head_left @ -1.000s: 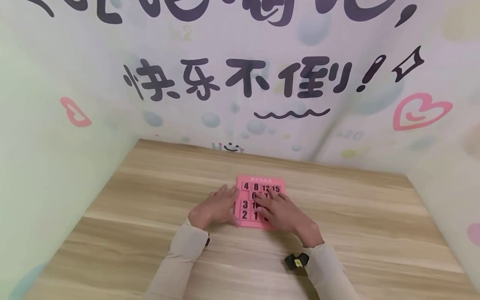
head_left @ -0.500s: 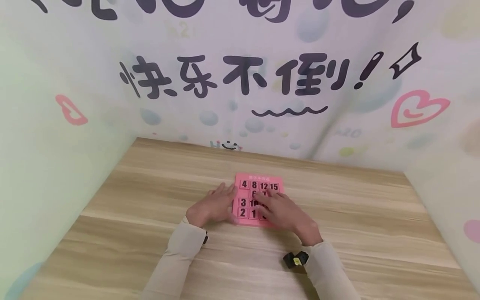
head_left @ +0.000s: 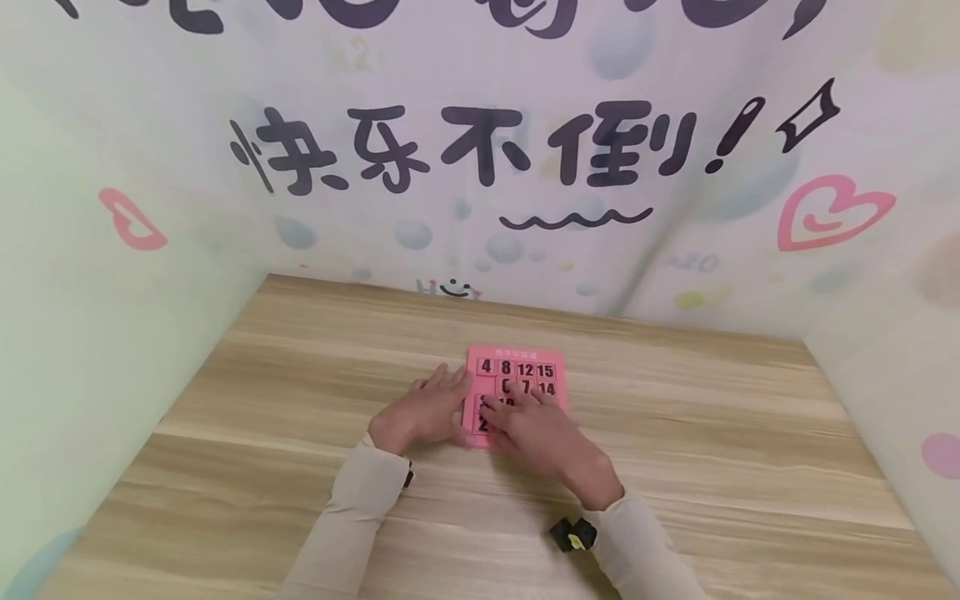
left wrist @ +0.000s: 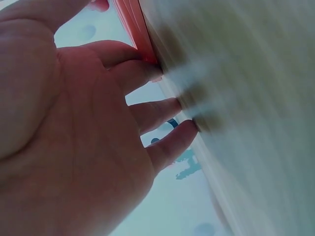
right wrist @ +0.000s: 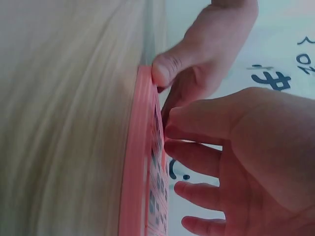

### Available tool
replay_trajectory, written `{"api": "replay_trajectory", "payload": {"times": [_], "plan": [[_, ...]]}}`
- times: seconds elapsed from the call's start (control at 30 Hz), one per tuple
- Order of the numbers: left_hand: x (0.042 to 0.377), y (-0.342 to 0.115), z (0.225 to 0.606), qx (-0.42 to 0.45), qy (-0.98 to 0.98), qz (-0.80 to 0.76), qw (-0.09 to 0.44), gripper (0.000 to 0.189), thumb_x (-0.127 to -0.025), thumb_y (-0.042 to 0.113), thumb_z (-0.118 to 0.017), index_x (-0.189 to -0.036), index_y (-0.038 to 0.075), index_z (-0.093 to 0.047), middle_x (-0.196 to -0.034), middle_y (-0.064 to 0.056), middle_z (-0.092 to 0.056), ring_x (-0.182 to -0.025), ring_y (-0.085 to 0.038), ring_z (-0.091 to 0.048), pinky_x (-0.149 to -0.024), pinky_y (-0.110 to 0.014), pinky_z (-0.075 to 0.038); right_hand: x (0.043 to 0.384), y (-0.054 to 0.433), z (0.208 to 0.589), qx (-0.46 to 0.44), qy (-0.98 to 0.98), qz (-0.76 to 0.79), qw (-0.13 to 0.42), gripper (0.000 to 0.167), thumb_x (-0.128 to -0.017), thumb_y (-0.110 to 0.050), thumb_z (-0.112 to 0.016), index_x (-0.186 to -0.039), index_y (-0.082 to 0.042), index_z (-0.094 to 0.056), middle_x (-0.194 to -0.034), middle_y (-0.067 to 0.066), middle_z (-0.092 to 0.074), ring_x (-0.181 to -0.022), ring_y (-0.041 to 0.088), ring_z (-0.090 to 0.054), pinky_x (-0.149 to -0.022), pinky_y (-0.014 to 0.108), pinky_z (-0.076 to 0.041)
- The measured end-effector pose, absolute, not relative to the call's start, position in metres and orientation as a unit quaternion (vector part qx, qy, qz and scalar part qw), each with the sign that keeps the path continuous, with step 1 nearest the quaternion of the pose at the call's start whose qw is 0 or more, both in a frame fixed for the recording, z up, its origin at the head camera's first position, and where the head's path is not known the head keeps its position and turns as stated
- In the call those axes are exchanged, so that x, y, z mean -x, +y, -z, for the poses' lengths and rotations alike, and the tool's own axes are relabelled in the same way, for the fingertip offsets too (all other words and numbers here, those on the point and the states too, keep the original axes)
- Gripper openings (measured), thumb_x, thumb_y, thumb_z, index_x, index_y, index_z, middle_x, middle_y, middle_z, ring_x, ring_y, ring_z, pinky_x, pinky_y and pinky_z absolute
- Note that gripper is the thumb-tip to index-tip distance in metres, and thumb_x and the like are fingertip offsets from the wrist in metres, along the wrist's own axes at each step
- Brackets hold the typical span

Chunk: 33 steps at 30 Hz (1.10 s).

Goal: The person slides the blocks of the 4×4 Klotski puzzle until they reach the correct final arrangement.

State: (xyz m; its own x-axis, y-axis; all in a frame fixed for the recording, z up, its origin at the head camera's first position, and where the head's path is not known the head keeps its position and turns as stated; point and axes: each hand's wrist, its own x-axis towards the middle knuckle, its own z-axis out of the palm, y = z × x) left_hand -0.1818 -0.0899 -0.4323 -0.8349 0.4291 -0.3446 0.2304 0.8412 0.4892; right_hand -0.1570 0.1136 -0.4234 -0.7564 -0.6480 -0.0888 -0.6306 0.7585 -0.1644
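A pink number slide puzzle (head_left: 487, 386) lies flat on the table, its black-numbered tiles facing up. My left hand (head_left: 422, 412) holds its left side, with the thumb at the near left corner. In the left wrist view, the left fingers (left wrist: 140, 73) reach the puzzle's edge, and the outer ones touch the wood. Over the lower tiles lies my right hand (head_left: 542, 435), fingertips at the left columns. The right wrist view has its thumb and index finger close to the tiles, the other fingers spread and fairly straight. This hand hides several lower tiles; a gap shows left of the 6.
The wood-grain table (head_left: 300, 367) meets a printed wall sheet (head_left: 375, 250) at the back, with pale walls at both sides. A small black device (head_left: 573, 534) is on the right wrist.
My right hand has moved left and nearer, from the right columns to the lower left tiles, uncovering the 14. The left hand stays at the puzzle's side. The head view has shifted slightly.
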Motion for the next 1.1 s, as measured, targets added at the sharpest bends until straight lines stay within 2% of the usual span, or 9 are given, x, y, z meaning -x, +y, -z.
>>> {"api": "replay_trajectory", "payload": {"times": [0.27, 0.57, 1.1], "plan": [[0.182, -0.089, 0.432, -0.183, 0.933, -0.218, 0.221, 0.103, -0.084, 0.04, -0.077, -0.158, 0.004, -0.016, -0.166, -0.008, -0.009, -0.153, -0.035, 0.003, -0.123, -0.055, -0.007, 0.155, 0.111, 0.426, 0.331, 0.939, 0.063, 0.073, 0.042, -0.102, -0.034, -0.053, -0.139, -0.015, -0.059, -0.148, 0.001, -0.052, -0.145, 0.035, -0.036, -0.117, 0.058, -0.029], [0.181, -0.09, 0.431, -0.176, 0.933, -0.218, 0.224, 0.103, -0.083, 0.04, -0.078, -0.158, 0.005, -0.017, -0.167, -0.007, -0.011, -0.153, -0.035, 0.004, -0.124, -0.054, -0.008, 0.155, 0.109, 0.43, 0.321, 0.94, 0.075, 0.082, 0.05, -0.103, -0.04, -0.048, -0.146, -0.014, -0.051, -0.153, 0.003, -0.046, -0.147, 0.037, -0.029, -0.12, 0.057, -0.024], [0.181, -0.091, 0.432, -0.171, 0.933, -0.22, 0.228, 0.1, -0.084, 0.04, -0.077, -0.159, 0.008, -0.018, -0.167, -0.005, -0.011, -0.154, -0.033, 0.004, -0.124, -0.053, -0.008, 0.163, 0.106, 0.437, 0.308, 0.945, 0.076, 0.078, 0.051, -0.104, -0.041, -0.046, -0.147, -0.014, -0.05, -0.156, 0.003, -0.041, -0.149, 0.037, -0.026, -0.12, 0.056, -0.022]]}}
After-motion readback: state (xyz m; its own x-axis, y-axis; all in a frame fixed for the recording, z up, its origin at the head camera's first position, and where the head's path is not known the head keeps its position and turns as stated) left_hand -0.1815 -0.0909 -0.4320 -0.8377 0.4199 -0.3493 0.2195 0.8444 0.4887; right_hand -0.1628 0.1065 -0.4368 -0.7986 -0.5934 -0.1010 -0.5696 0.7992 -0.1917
